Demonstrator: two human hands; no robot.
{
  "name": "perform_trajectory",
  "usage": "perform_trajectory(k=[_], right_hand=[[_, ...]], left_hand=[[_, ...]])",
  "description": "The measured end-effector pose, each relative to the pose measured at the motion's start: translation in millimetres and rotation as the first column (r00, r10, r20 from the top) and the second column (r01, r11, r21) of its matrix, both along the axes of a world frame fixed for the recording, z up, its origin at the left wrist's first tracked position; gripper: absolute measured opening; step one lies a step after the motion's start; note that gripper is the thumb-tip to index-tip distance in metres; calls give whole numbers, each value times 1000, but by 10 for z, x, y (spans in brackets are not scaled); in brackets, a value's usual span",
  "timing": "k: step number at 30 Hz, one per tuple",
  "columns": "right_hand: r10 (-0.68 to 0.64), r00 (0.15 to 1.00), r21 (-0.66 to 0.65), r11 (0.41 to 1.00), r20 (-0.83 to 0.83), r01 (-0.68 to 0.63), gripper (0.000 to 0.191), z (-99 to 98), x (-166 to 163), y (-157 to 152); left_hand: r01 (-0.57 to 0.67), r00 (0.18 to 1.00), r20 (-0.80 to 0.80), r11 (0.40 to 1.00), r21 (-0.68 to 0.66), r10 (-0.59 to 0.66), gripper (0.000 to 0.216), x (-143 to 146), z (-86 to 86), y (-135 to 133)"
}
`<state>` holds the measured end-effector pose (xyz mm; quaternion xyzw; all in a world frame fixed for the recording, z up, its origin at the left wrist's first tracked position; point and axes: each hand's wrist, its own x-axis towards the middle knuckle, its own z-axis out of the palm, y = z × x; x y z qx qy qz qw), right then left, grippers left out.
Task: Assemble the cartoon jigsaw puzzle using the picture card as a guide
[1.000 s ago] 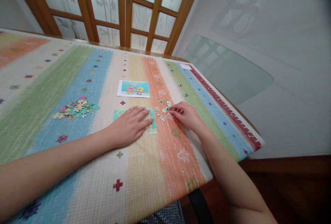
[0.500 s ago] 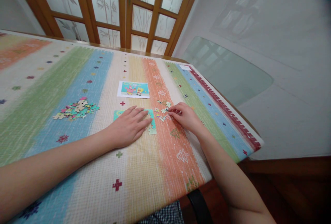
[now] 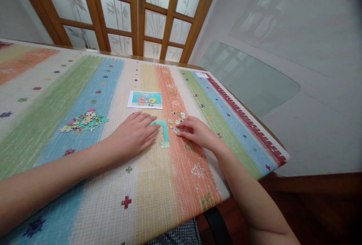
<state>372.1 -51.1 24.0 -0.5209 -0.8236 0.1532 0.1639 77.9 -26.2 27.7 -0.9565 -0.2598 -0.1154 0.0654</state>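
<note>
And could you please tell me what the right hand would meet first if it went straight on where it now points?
The right hand would probably first meet the small loose puzzle pieces just ahead of it, though depth there is hard to judge.

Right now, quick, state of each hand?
Left hand: open, palm down at joined puzzle pieces.
Right hand: partly closed at loose pieces; holding unclear.

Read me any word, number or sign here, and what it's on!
No words or numbers can be read.
Puzzle pieces: too small to read.
Picture card: any lettering is too small to read.
Tablecloth: red and green "+" shapes, just pattern.
White slip near its far edge: too blurred.
</note>
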Motion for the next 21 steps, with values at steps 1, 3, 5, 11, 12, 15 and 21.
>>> perform_trajectory(k=[1, 3, 5, 11, 12, 15, 21], right_hand=[[5, 1000, 2, 1000, 3, -5, 23, -7, 4, 4], [8, 1000, -2, 1000, 4, -8, 22, -16, 11, 11], [1, 1000, -7, 1000, 0, -1, 22, -19, 15, 13], [-8, 1000, -19, 1000, -17, 7, 20, -19, 16, 15], [-8, 1000, -23, 1000, -15, 8, 20, -17, 18, 15], [-20, 1000, -33, 999, -21, 19, 22, -4, 23, 11], [-45, 998, -1, 999, -49, 45, 14, -14, -30, 4]], left_hand=[[-2, 1000, -4, 1000, -12, 2, 37, -43, 21, 18], [-14, 1000, -10, 999, -35, 14, 40, -147, 24, 38], [-45, 999, -4, 997, -59, 45, 44, -264, -25, 30], [-125, 988, 78, 985, -122, 135, 55, -538, -276, -19], [-127, 986, 91, 984, -126, 139, 56, -561, -302, -15], [-116, 986, 104, 984, -133, 130, 59, -590, -347, 8], [-131, 985, 90, 977, -167, 147, 62, -583, -386, 30]])
